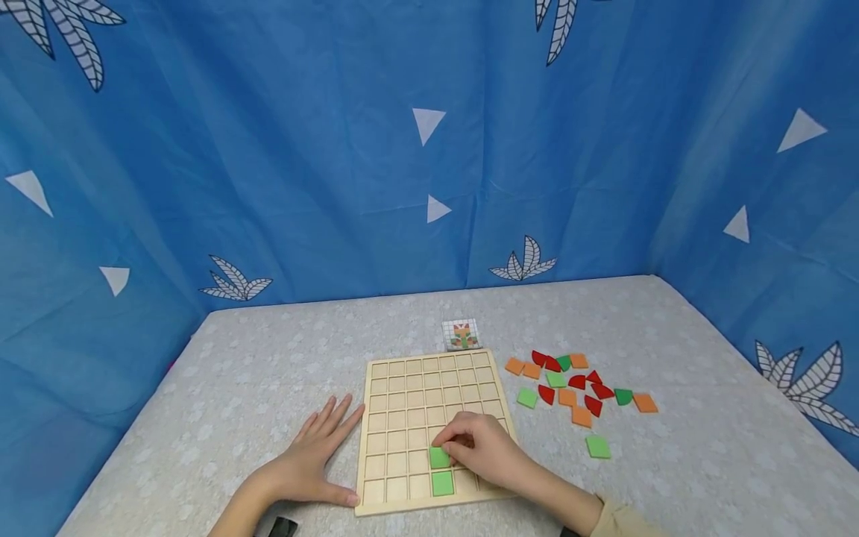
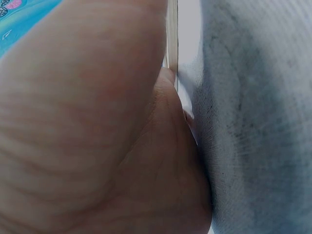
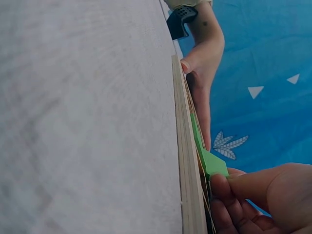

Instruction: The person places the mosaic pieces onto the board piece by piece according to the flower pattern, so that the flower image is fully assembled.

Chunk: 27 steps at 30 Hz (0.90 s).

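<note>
Seating, apparently, green square [image 1: 439, 458] pinched in right hand [image 1: 485, 447] on board [image 1: 397, 421], with left hand [image 1: 307, 461] spread alongside; next, likely press, release.

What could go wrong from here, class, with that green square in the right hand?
1. The green square pinched by the right hand looks tilted in the right wrist view, so it might catch on the ridges of the wooden board.
2. That hand is close to the lower green square and could nudge it.
3. The lone green square lies near the right forearm, which might brush it.
</note>
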### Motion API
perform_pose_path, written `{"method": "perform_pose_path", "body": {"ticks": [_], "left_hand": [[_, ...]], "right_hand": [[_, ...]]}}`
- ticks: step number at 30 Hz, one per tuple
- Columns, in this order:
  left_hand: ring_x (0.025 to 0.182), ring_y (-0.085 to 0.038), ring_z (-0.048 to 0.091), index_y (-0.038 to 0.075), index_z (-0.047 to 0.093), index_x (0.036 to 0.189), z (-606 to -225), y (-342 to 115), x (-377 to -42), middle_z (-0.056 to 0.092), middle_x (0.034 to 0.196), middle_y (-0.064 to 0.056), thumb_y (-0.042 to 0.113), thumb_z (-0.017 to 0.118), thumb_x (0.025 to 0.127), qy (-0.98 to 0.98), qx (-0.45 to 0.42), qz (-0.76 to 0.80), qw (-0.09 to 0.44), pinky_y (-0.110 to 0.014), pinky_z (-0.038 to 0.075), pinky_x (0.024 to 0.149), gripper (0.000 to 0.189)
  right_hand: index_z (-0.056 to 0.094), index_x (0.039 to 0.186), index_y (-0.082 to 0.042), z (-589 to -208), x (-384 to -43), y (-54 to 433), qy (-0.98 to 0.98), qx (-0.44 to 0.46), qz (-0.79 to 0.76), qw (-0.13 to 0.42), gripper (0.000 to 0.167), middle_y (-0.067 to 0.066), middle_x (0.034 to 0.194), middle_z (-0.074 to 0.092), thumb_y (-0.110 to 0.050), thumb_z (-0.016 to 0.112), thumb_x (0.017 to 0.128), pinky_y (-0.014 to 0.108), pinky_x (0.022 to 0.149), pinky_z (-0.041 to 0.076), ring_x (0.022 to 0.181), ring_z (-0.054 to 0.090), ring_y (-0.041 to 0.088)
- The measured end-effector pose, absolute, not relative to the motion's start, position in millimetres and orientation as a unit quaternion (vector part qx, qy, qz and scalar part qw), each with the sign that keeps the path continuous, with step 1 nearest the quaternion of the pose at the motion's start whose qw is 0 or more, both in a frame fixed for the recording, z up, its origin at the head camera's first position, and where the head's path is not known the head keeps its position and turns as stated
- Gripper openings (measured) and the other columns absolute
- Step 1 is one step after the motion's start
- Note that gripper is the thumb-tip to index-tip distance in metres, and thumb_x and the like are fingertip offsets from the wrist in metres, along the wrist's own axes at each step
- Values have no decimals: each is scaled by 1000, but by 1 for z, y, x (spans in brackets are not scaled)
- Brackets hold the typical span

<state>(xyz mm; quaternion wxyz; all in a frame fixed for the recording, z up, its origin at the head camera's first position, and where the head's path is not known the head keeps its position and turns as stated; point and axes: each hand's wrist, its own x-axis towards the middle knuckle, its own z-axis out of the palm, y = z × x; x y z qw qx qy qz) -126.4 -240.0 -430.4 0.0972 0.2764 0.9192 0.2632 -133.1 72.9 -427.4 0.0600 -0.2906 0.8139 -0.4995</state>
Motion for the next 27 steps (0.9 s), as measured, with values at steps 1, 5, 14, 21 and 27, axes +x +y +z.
{"method": "perform_pose_path", "body": {"ticks": [1,5,14,21,27], "left_hand": [[136,-44,-4,9,18,150,-430,-240,-126,3,153,-20,61,77,63,918,279,265,95,-64,-1,100,118],[136,-45,-3,7,18,150,-428,-240,-126,3,153,-22,60,77,64,917,284,266,90,-65,-1,100,117],[136,-44,-3,7,18,150,-426,-239,-126,4,153,-21,61,77,63,919,278,260,98,-64,-1,101,118],[136,-45,-3,6,18,150,-427,-240,-127,4,153,-23,60,77,63,917,286,264,90,-65,-1,100,118],[135,-47,-4,6,17,150,-429,-240,-125,2,152,-23,59,77,64,913,290,270,95,-67,-2,99,117]], "right_hand": [[74,86,-13,-428,-133,73,816,-292,-496,58,17,-5,80,61,2,66,85,23,61,49,69,55,5],[74,86,-13,-427,-134,72,818,-296,-491,53,17,-8,79,61,2,66,85,23,59,48,67,54,5],[74,86,-13,-427,-134,72,827,-297,-474,52,16,-6,80,61,1,67,85,21,56,45,65,49,3],[75,87,-9,-425,-133,72,825,-292,-479,64,13,0,81,62,0,67,85,22,60,48,68,53,4],[75,88,-11,-423,-131,73,831,-291,-471,60,13,-3,81,61,-1,67,85,22,60,47,69,52,4]]}}
